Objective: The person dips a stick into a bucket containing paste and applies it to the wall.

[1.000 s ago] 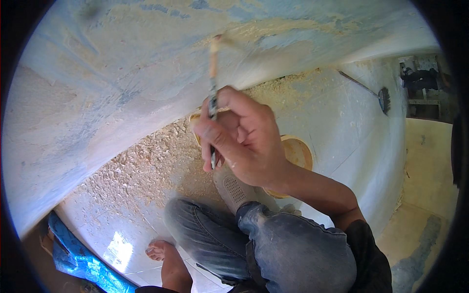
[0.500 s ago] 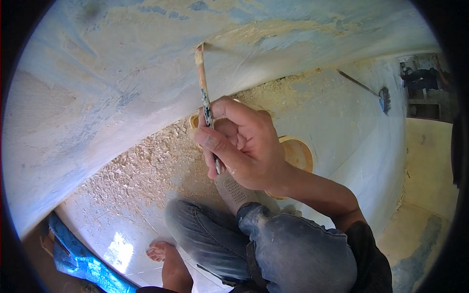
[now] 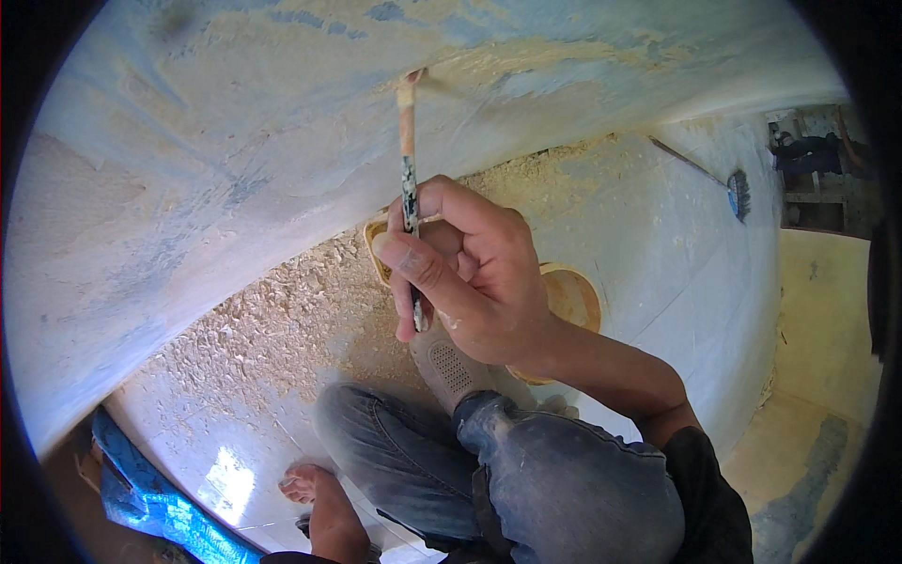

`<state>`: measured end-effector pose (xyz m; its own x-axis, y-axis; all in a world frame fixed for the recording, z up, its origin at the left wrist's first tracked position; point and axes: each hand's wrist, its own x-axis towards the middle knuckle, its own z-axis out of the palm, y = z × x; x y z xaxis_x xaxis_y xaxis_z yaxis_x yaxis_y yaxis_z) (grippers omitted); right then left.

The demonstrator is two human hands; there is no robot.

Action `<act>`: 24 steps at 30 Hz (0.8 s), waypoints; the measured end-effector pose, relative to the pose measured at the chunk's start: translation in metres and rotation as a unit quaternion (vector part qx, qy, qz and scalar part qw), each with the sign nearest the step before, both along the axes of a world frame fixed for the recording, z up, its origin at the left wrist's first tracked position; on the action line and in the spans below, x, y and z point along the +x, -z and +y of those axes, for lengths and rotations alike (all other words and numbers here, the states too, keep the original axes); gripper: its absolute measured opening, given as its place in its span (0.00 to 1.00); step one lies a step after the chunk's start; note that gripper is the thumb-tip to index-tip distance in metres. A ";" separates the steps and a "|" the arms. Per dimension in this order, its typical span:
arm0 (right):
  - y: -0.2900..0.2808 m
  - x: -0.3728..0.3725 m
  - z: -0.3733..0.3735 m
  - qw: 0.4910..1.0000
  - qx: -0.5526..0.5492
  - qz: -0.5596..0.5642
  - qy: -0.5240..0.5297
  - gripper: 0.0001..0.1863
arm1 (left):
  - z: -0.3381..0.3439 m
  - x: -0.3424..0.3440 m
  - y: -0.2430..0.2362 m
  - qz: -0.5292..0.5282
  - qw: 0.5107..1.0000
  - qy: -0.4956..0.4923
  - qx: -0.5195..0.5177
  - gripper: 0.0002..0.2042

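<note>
My right hand (image 3: 465, 273) is closed round a thin, paint-spattered brush-like stick (image 3: 408, 164), held upright in the picture, with its pale, crusted tip at the wall (image 3: 235, 113), on a patchy band of cream filler. A small yellow tub (image 3: 374, 240) is partly hidden behind this hand. A round yellow bucket (image 3: 580, 299) stands on the floor behind my wrist. At lower left, my left hand (image 3: 305, 482) rests on the tiled floor beside my jeans-covered knee, its short-looking, bent fingers apart and holding nothing visible.
Pale flakes (image 3: 272, 338) litter the floor along the wall. A long-handled broom (image 3: 736, 193) lies at right. A crumpled blue sheet (image 3: 150, 508) is at lower left. A dark opening with indistinct items (image 3: 813, 174) is at upper right, beside a yellowish wall (image 3: 822, 310).
The brush tip moved left and down along the wall, then back right and up, my right hand shifting slightly with it. My left hand stays on the floor.
</note>
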<state>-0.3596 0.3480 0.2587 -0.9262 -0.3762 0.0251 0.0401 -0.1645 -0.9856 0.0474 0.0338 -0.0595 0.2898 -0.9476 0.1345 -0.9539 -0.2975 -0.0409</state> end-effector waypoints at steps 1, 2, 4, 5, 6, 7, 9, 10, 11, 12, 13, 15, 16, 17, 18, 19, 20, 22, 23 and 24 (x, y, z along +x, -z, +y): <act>0.000 0.000 0.001 1.000 0.023 -0.002 -0.016 0.08 | -0.001 0.002 0.000 0.000 1.000 -0.002 -0.002 0.29; 0.000 0.001 0.001 1.000 0.022 -0.002 -0.018 0.08 | -0.001 0.004 0.001 -0.004 1.000 0.012 -0.015 0.28; 0.000 0.003 0.003 1.000 0.014 -0.007 -0.014 0.07 | -0.001 0.005 0.001 -0.007 0.999 0.027 -0.027 0.28; 0.001 0.003 0.005 1.000 0.016 -0.006 -0.013 0.07 | 0.001 0.003 0.001 -0.012 0.999 0.026 -0.015 0.28; 0.003 0.003 0.006 1.000 0.002 0.000 -0.014 0.07 | 0.002 0.001 0.001 -0.018 1.000 0.025 -0.002 0.28; 0.003 0.003 0.006 1.000 -0.016 0.006 -0.016 0.07 | -0.002 0.006 0.004 -0.017 1.000 0.024 -0.004 0.28; 0.000 0.004 0.005 0.999 -0.019 0.017 -0.022 0.07 | -0.012 0.019 0.012 -0.009 0.999 0.034 -0.019 0.28; 0.000 0.004 0.006 0.999 -0.019 0.027 -0.025 0.07 | -0.012 0.020 0.014 -0.009 0.999 0.034 -0.019 0.28; 0.000 0.003 0.006 0.999 -0.018 0.028 -0.025 0.07 | -0.013 0.021 0.016 -0.008 0.999 0.028 -0.017 0.28; 0.000 0.003 0.006 0.999 -0.021 0.037 -0.025 0.06 | -0.014 0.022 0.017 -0.008 1.000 0.021 -0.015 0.28; 0.001 0.003 0.006 0.998 -0.022 0.046 -0.023 0.05 | -0.013 0.020 0.017 -0.008 1.000 0.022 -0.015 0.28; 0.007 0.004 0.005 0.998 -0.037 0.049 -0.014 0.04 | -0.012 0.018 0.015 0.010 1.000 -0.004 0.008 0.26; 0.010 0.004 0.004 0.997 -0.053 0.052 -0.003 0.03 | -0.013 0.018 0.015 0.009 1.000 -0.003 0.009 0.26; 0.011 0.003 0.002 0.997 -0.052 0.052 -0.003 0.03 | -0.014 0.018 0.015 0.012 1.000 -0.002 0.019 0.26; 0.013 0.002 -0.001 0.995 -0.082 0.057 0.009 0.03 | -0.014 0.018 0.015 0.014 0.999 -0.001 0.029 0.26; 0.014 0.001 -0.004 0.992 -0.112 0.063 0.020 0.04 | -0.013 0.015 0.013 0.014 0.999 0.000 0.030 0.26; 0.013 -0.001 -0.005 0.992 -0.111 0.063 0.021 0.04 | -0.010 0.010 0.011 0.014 1.000 -0.013 0.021 0.26; 0.010 -0.009 -0.008 0.995 -0.071 0.044 0.059 0.08 | -0.010 0.011 0.016 0.014 1.000 -0.025 0.013 0.26; 0.010 -0.013 -0.014 0.995 -0.078 0.043 0.055 0.08 | -0.017 0.022 0.018 0.008 1.000 -0.009 -0.018 0.27; 0.014 -0.017 -0.020 0.991 -0.090 0.061 0.072 0.08 | -0.022 0.033 0.027 0.002 0.999 0.009 -0.042 0.27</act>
<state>-0.3763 0.3276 0.2451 -0.9557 -0.2200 0.1954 -0.1143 -0.3343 -0.9355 0.0805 0.0123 -0.0868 0.2741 -0.9381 0.2118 -0.9590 -0.2831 -0.0126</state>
